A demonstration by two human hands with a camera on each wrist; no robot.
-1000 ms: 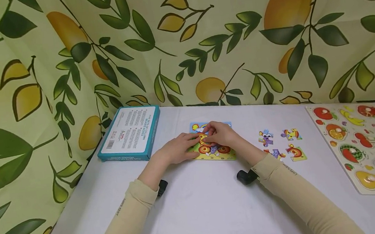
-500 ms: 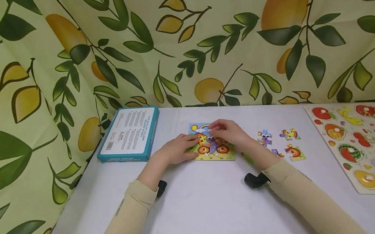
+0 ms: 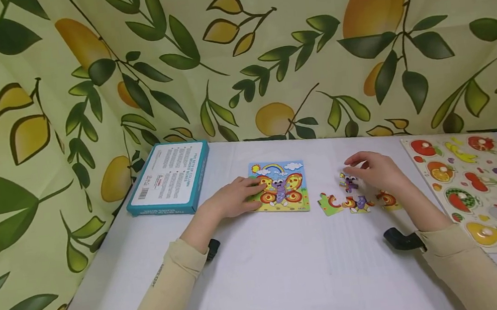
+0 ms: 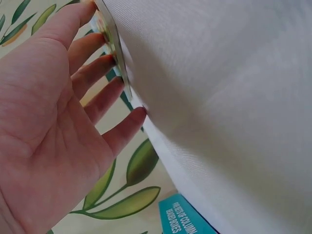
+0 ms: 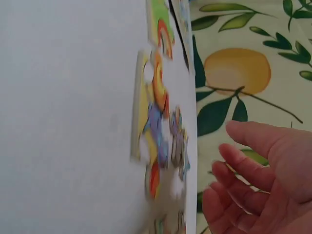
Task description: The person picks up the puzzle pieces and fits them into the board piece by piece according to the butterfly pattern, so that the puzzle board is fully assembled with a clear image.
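Moved: Right hand (image 3: 376, 171) has swung from the butterfly picture (image 3: 280, 187) over to the loose pieces; the left hand (image 3: 229, 198) has stayed on the picture's left edge.
Box: teal with a white printed label, the box (image 3: 169, 178) lies at the far left; the left wrist view catches only its corner.
Left hand: fingers extended and slightly spread, resting on the picture's edge without gripping. From the head camera it is mostly back of hand; the left wrist view shows the palm and the board's thin pale rim by the fingertips.
Butterfly picture: flat on the white cloth (image 3: 298, 281), square, with a purple body, yellow upper wings, red-and-orange lower wings, sun, rainbow and clouds; faint joins show.
Loose pieces: right of the picture, a green piece (image 3: 328, 207), a purple face piece (image 3: 349, 183), a purple body piece (image 3: 359, 203) and an orange-red piece (image 3: 389, 201).
Right hand: fingers loosely bent, holding nothing. Seen from the head it overlaps the face piece; the right wrist view, blurred, shows a gap and the pieces' thick edges.
Fruit board: pale, fruit-covered, the fruit board (image 3: 490, 199) lies at far right.
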